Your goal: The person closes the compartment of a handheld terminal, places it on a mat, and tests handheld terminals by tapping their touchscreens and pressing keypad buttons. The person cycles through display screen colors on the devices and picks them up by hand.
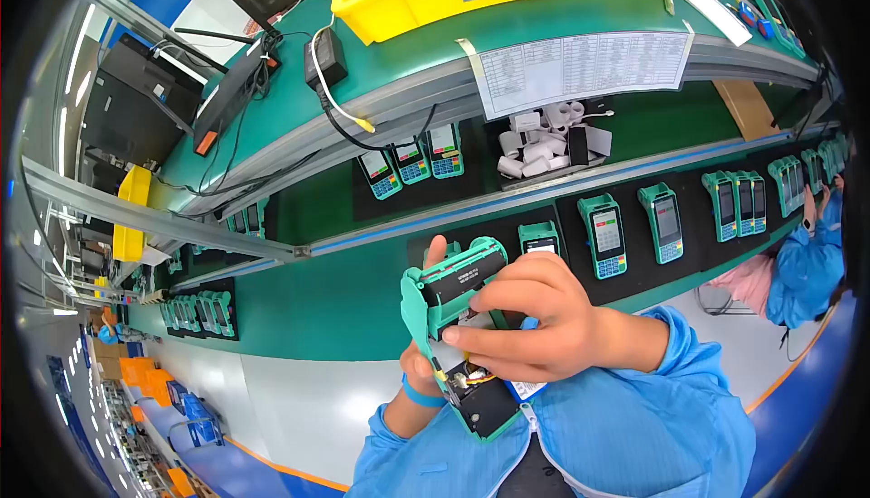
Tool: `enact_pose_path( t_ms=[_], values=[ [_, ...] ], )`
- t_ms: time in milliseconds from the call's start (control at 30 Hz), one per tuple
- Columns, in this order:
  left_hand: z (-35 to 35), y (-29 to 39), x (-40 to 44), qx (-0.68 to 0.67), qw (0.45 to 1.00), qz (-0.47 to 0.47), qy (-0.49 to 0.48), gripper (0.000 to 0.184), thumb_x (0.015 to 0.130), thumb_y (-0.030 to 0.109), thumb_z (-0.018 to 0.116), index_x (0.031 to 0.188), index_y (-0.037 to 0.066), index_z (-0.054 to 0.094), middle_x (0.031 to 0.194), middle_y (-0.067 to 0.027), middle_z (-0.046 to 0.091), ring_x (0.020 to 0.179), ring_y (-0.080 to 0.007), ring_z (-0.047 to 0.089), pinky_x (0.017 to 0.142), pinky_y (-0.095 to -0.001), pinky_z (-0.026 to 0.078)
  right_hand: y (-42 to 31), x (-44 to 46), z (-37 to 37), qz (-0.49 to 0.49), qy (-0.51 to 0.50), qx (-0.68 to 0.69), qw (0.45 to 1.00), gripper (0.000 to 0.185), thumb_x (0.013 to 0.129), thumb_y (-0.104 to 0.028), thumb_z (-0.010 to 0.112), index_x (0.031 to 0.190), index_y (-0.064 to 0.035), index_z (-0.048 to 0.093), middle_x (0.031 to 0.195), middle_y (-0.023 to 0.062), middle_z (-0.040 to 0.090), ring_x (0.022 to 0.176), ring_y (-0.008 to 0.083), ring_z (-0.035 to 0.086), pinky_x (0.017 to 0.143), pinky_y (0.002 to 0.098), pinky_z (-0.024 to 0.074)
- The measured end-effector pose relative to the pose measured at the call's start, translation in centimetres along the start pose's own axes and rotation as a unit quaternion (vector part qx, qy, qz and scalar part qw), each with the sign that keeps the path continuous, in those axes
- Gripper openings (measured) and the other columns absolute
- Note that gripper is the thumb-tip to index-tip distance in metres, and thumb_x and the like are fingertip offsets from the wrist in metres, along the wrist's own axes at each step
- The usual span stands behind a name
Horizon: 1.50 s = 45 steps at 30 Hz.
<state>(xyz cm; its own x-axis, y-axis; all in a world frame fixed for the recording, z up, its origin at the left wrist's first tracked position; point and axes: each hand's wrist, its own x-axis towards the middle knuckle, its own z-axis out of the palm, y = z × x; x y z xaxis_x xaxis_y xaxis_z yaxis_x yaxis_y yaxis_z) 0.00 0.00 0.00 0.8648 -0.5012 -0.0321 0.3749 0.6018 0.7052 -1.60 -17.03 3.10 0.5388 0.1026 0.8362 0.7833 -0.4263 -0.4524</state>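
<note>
A green card payment terminal [415, 312] is tilted in front of my chest, its back side towards me. My left hand [419, 369] is closed around it from beneath, one finger showing past its far edge. A black cylindrical part with white print [464, 280] sits in its upper end, and thin coloured wires [473, 376] show in the open lower part. My right hand [553, 321] reaches over the terminal from the right, its thumb and fingers bent together at the open middle. Whatever lies between those fingertips is mostly hidden.
Several similar terminals [604, 235] stand on black mats along the green bench. On the shelf above are a yellow bin [399, 4], a power adapter [326, 58] and cables. A tray of white paper rolls [544, 149] sits under it. At far right a person in a blue sleeve [802, 271] works.
</note>
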Motion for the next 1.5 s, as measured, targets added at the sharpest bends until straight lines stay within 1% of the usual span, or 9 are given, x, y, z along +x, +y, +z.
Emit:
enact_pose_path(
  t_ms=[233, 400, 533, 633, 800, 967, 1100, 1233, 1500],
  values=[
    [0.1, 0.0, -0.5, -0.063, 0.998, 0.016, -0.02, 0.139, 0.06, 0.072, 0.086, 0.164, 0.014, 0.014, 0.145, -0.0131, 0.054, 0.134, -0.031, 0.051, 0.118, -0.0499, 0.038, -2.0, 1.2, -0.6, 0.01, -0.07, -0.073, 0.995, 0.039, 0.073, -0.03, 0.079, 0.112, -0.0243, 0.08, 0.115, 0.0042, 0.061, 0.1, 0.0224, 0.053, 0.084, 0.0402, 0.0387],
    [-0.8, -0.7, -0.7, -0.226, 0.969, -0.016, -0.098, 0.143, 0.056, 0.044, 0.091, 0.165, 0.024, 0.001, 0.15, -0.0204, 0.048, 0.137, -0.0401, 0.05, 0.118, -0.055, 0.038, -1.9, -0.3, -0.6, -0.039, -0.012, -0.014, 0.999, 0.035, 0.077, -0.032, 0.079, 0.111, -0.0236, 0.081, 0.121, 0.0047, 0.06, 0.105, 0.0221, 0.049, 0.087, 0.0394, 0.0374],
    [-1.5, -0.3, -0.1, -0.327, 0.926, -0.046, -0.181, 0.147, 0.057, 0.026, 0.098, 0.164, 0.025, -0.002, 0.153, -0.0266, 0.043, 0.136, -0.0464, 0.05, 0.111, -0.0566, 0.047, -1.9, -2.0, -2.5, 0.051, -0.003, 0.077, 0.996, 0.037, 0.078, -0.015, 0.077, 0.114, -0.0106, 0.078, 0.116, 0.0098, 0.061, 0.094, 0.0221, 0.058, 0.08, 0.0364, 0.0444],
    [-1.8, -0.3, 0.0, -0.329, 0.928, -0.05, -0.169, 0.145, 0.059, 0.027, 0.098, 0.164, 0.024, -0.002, 0.154, -0.0272, 0.041, 0.135, -0.0468, 0.05, 0.111, -0.057, 0.047, -1.8, -4.5, -1.7, 0.182, 0.033, 0.192, 0.964, 0.035, 0.083, -0.015, 0.075, 0.117, -0.0046, 0.075, 0.114, 0.0099, 0.061, 0.094, 0.0212, 0.058, 0.078, 0.0338, 0.0489],
    [-3.2, -1.3, -0.2, -0.192, 0.976, -0.051, -0.085, 0.122, 0.074, 0.037, 0.088, 0.164, 0.021, 0.008, 0.153, -0.026, 0.041, 0.139, -0.0433, 0.047, 0.116, -0.0534, 0.043, -0.3, -7.2, -1.5, 0.302, -0.029, 0.289, 0.908, 0.038, 0.097, -0.012, 0.062, 0.132, 0.0008, 0.06, 0.115, 0.0117, 0.061, 0.091, 0.0155, 0.059, 0.079, 0.0306, 0.0503],
    [-7.5, -5.3, 2.0, 0.024, 0.989, -0.05, 0.134, 0.104, 0.088, 0.007, 0.073, 0.162, 0.018, 0.001, 0.146, -0.0288, 0.041, 0.125, -0.0382, 0.058, 0.102, -0.0523, 0.052, 2.6, -13.0, 0.0, 0.49, 0.053, 0.169, 0.854, 0.032, 0.101, -0.014, 0.06, 0.131, -0.0018, 0.06, 0.118, 0.0095, 0.061, 0.092, 0.0136, 0.062, 0.085, 0.029, 0.0516],
    [-10.9, -9.2, 4.0, 0.221, 0.953, -0.022, 0.205, 0.121, 0.078, -0.006, 0.08, 0.161, 0.014, -0.006, 0.14, -0.0248, 0.042, 0.121, -0.0307, 0.058, 0.098, -0.0438, 0.054, 3.6, -17.2, -0.1, 0.581, 0.154, 0.21, 0.771, 0.027, 0.103, -0.014, 0.059, 0.126, -0.0014, 0.061, 0.107, 0.004, 0.063, 0.089, 0.0093, 0.061, 0.08, 0.0258, 0.0511],
    [-14.3, -12.2, 6.4, 0.496, 0.854, 0.048, 0.15, 0.125, 0.071, 0.012, 0.089, 0.16, 0.006, 0.002, 0.149, -0.0284, 0.039, 0.131, -0.0376, 0.05, 0.108, -0.0427, 0.044, 2.4, -19.7, -0.7, 0.644, 0.173, 0.188, 0.721, 0.023, 0.103, -0.014, 0.058, 0.123, -0.0015, 0.062, 0.099, 0.0016, 0.065, 0.086, 0.0083, 0.06, 0.078, 0.0248, 0.0505],
    [-14.0, -13.8, 7.1, 0.66, 0.734, 0.013, 0.16, 0.12, 0.068, 0.017, 0.087, 0.158, 0.0, 0.01, 0.147, -0.0332, 0.039, 0.134, -0.0479, 0.045, 0.111, -0.0475, 0.042, 1.0, -22.2, -0.8, 0.65, 0.179, 0.189, 0.714, 0.02, 0.103, -0.012, 0.057, 0.117, -0.0004, 0.064, 0.102, 0.0043, 0.067, 0.088, 0.0098, 0.062, 0.08, 0.0252, 0.0523]
  ],
)
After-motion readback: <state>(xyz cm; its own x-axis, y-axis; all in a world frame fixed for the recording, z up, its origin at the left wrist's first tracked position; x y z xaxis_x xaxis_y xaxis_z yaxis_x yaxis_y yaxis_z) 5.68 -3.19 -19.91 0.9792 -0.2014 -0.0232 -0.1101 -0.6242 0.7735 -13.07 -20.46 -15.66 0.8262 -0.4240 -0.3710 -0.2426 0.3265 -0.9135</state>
